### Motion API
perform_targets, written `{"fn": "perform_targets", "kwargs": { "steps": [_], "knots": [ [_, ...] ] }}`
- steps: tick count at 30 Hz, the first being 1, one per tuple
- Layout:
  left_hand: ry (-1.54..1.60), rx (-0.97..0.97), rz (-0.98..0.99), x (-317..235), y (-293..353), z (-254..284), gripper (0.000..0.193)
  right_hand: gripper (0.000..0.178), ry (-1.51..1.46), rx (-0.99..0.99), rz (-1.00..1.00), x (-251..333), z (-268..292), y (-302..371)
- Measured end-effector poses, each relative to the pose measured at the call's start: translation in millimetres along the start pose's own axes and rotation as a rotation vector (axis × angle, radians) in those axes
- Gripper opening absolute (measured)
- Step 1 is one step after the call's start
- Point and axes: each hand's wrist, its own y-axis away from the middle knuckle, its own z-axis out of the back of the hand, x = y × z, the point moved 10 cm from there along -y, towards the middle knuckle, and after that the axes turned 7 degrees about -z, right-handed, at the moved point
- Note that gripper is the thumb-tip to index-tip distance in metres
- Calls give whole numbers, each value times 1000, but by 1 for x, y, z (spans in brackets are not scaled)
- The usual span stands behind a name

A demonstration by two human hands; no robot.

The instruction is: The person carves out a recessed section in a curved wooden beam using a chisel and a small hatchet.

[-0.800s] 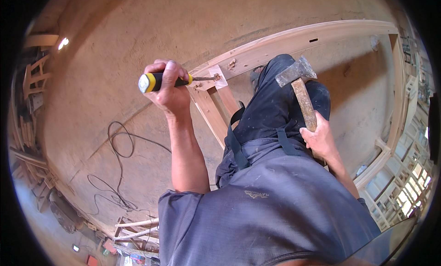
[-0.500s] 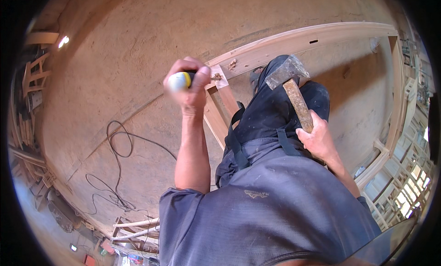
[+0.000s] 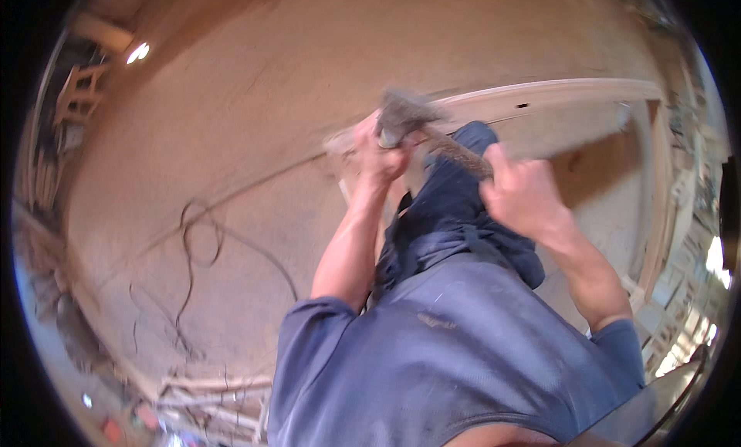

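Note:
My right hand (image 3: 525, 192) is closed round the wooden handle of a hatchet (image 3: 404, 115). Its broad, worn steel head is over my left hand (image 3: 374, 157), at the butt of the chisel handle (image 3: 387, 141). Motion blur hides whether they touch. My left fingers are wrapped round that chisel, of which only the pale handle end shows. Its blade is hidden by my hand and the hatchet. Below both tools lies the corner of a pale wooden frame (image 3: 559, 94), whose long rail has a dark slot; my leg lies across the frame.
A dark cable (image 3: 189, 246) lies in loops on the brown floor (image 3: 231, 130) at left. Wooden pieces (image 3: 85, 92) are stacked along the left edge, with more framework (image 3: 212, 397) at lower left. Slatted woodwork (image 3: 679, 292) stands at right.
My right hand has swung the hatchet up and left, from over my thigh to the chisel in my left hand. My left hand has shifted right. The whole view has tilted slightly.

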Motion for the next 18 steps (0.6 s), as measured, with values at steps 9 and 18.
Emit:
{"fn": "perform_targets", "kwargs": {
  "steps": [9,18],
  "knots": [
    [265,172,574,79,16,0,14,21,-594,-129,-318,-44,-25,35],
    [355,-464,433,24,-31,132,11,32,-1001,287,-944,-82,-115,114]
  ]
}}
